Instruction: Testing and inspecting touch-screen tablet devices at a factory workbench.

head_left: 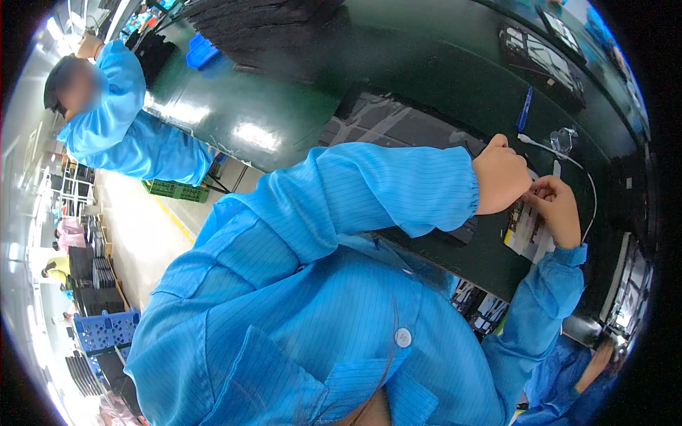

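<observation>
Over the right part of the dark green table, my left hand point(503, 176) and my right hand point(558, 211) meet at the fingertips. The left is closed, its knuckles turned up. My right thumb and fingers are pinched together beside it. Whatever sits between the fingers is too small and too covered to name. Right below them lies a white sheet with yellow and dark patches point(526, 234), partly hidden by the right hand. A white cable point(579, 162) curves round the right hand, with its plug end beyond the left hand.
Flat black panels under clear film point(394, 117) lie left of my hands. Beyond are a blue pen-like tool point(525, 108), a small clear object point(562, 140) and a black pile point(270, 32). A blue tray point(201, 51) and a co-worker point(121, 106) are far left; another person's hand point(597, 366) is lower right.
</observation>
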Tool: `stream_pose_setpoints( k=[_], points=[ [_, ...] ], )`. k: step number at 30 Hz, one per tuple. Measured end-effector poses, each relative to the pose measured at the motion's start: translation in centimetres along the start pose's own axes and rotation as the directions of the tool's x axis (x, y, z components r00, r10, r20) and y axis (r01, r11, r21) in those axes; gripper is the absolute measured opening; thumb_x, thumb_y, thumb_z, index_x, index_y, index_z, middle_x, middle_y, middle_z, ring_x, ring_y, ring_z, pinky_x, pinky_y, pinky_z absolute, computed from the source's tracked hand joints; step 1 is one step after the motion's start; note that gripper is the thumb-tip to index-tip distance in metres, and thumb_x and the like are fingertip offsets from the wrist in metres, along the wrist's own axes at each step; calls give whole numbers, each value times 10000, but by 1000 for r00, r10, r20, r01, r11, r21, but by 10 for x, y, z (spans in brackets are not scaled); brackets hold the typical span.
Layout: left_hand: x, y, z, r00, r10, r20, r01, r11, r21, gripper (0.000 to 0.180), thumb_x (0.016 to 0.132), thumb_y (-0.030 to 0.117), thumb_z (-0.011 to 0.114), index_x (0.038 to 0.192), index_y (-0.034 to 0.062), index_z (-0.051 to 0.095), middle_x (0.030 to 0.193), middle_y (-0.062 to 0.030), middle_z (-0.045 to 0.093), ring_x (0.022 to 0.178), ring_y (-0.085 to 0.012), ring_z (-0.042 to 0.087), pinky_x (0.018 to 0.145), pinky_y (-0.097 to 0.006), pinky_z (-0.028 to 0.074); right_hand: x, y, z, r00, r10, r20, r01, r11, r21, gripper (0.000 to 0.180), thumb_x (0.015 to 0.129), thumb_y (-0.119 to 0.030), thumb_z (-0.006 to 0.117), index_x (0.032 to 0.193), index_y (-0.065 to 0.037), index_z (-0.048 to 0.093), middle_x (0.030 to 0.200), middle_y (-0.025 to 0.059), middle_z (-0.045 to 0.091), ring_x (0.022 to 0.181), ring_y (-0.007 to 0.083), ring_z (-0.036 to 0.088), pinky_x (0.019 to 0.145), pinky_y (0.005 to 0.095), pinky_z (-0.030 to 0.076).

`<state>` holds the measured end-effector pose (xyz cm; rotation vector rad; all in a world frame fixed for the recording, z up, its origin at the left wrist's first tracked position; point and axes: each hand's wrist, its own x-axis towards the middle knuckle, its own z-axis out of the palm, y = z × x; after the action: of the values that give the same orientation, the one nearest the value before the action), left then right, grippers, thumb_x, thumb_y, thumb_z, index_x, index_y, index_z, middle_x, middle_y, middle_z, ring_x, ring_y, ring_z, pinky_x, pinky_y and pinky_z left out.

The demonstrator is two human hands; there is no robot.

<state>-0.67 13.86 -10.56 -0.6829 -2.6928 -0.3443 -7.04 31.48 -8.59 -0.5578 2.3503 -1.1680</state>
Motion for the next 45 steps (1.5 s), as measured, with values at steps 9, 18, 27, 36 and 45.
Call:
stream_pose_setpoints(
  k=[9, 18, 27, 36, 45],
  points=[
    [0, 0, -4, 1000, -12, 13, 11, 1000, 29, 70, 677, 143, 550, 699, 121, 613, 725, -71, 579, 751, -219, 563, 756, -388, 326, 2, -2, 6, 998, 4, -68, -14, 989, -145, 170, 662, -90, 701, 745, -30, 566, 603, -18, 454, 542, 66, 405, 491, 218, 332],
    [-66, -62, -100, 995, 69, -70, -75, 993, -91, 377, 757, 239, 602, 1060, 24, 540, 1066, -164, 538, 999, -314, 509, 884, -381, 400, -6, 9, -22, 987, 121, -104, -109, 988, 112, 136, 760, -131, 626, 825, -15, 601, 642, -3, 516, 512, 61, 436, 469, 205, 345],
    [-198, -81, -122, 703, -711, 27, 681, 662, -314, 429, 883, 279, 462, 1221, 18, 413, 1178, -213, 473, 1104, -350, 443, 944, -359, 333, 10, 38, -34, 967, 95, -235, -109, 993, -47, 173, 775, -148, 611, 869, -3, 616, 632, 2, 529, 496, 64, 443, 450, 204, 345],
    [-189, -59, -97, 564, -819, -108, 522, 454, -722, 384, 911, 229, 438, 1211, -12, 435, 1157, -130, 514, 1071, -168, 466, 917, -254, 333, 15, 41, -29, 953, 90, -289, -98, 995, -11, 202, 732, -170, 645, 851, -7, 635, 662, 19, 573, 501, 73, 464, 455, 213, 363],
    [-187, -59, -96, 530, -847, -38, 332, 249, -910, 387, 923, 218, 399, 1201, -50, 427, 1213, -136, 473, 1124, -174, 428, 957, -260, 304, 6, 18, -25, 932, 236, -276, -236, 971, 34, 204, 739, -187, 640, 854, -18, 638, 633, -4, 550, 480, 52, 435, 409, 201, 330]
  ],
)
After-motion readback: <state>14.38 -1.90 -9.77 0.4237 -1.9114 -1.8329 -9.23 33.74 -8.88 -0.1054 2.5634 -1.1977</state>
